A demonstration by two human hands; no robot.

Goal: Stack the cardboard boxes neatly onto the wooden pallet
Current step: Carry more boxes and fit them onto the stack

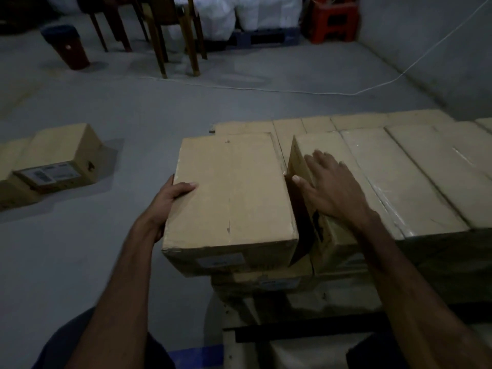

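Left hand [170,198] grips box [231,193]; right hand [330,187] flat; pallet [266,334] mostly hidden.

No text could be read. Printed labels were seen on the held box [231,193] and on a floor box [57,158], but their print was blurred.

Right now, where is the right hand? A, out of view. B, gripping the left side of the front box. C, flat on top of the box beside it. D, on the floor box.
C: the right hand lies with straight fingers on the neighbouring box, while the left hand holds the front box by its left edge.
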